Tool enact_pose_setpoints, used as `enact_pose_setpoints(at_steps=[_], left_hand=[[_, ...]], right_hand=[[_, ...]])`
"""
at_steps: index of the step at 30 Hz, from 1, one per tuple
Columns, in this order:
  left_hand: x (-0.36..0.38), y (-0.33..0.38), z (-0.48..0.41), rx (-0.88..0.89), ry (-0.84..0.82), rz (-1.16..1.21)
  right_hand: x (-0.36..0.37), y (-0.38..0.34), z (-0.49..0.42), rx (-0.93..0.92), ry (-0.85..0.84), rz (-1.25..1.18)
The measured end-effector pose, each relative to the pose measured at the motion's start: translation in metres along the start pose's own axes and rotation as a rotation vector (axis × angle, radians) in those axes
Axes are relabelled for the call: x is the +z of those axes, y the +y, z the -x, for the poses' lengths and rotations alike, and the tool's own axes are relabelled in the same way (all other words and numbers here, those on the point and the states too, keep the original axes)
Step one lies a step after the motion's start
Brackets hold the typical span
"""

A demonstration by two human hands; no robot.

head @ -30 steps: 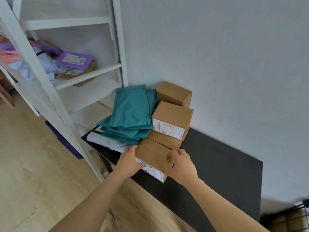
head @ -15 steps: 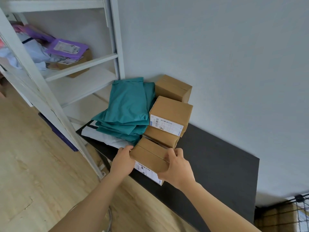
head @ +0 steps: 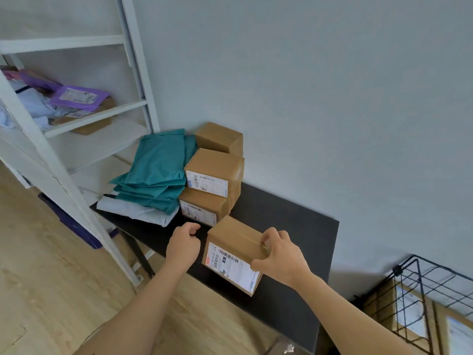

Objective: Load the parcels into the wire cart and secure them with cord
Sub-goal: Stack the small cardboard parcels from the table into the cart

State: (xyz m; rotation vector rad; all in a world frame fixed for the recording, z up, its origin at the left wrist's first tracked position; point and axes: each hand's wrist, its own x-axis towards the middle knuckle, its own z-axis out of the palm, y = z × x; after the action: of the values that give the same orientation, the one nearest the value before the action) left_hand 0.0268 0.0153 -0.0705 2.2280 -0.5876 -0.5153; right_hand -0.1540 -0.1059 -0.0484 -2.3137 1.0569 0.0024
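Note:
A brown cardboard parcel [head: 230, 252] with a white shipping label sits at the front of the black table [head: 294, 226]. My right hand [head: 279, 254] grips its right top edge, thumb on the front, fingers over the top. My left hand [head: 183, 244] hangs just left of the parcel with fingers curled and holds nothing. Behind stand three more brown boxes: a labelled one [head: 212, 170] on another [head: 202, 206], and one [head: 220, 137] against the wall. The black wire cart [head: 414, 290] at the lower right holds labelled boxes. No cord is in view.
Teal mailer bags [head: 156, 172] lie stacked over a white bag [head: 138, 213] on the table's left end. A white shelf unit [head: 76, 124] at the left holds purple and pale mailers [head: 76, 98]. The floor is light wood, and a grey wall runs behind the table.
The front parcel has moved right and toward me, away from the stack. My left hand has come off it; my right hand still grips it. The cart has come into view.

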Motion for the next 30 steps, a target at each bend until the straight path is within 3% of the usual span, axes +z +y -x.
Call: enact_pose_setpoints(at_steps=[7,15,18,25,30], left_hand=[[0.068,0.073,0.094,-0.063,-0.130,0.173],[0.166,0.137,0.199,-0.165,-0.562,0.286],[0.200,0.155,0.229,-0.137,-0.717,0.284],[0.265,0.199,0.270,-0.023,-0.845,0.191],[0.316,0.225,0.283,0.057,-0.972,0.120]], right_hand=[[-0.046,0.098,0.088,0.181,0.135,-0.291],[-0.087,0.210,0.188,0.368,0.222,-0.758],[-0.095,0.245,0.219,0.401,0.193,-0.912],[-0.094,0.316,0.264,0.492,0.129,-1.016],[-0.102,0.355,0.272,0.626,0.201,-1.132]])
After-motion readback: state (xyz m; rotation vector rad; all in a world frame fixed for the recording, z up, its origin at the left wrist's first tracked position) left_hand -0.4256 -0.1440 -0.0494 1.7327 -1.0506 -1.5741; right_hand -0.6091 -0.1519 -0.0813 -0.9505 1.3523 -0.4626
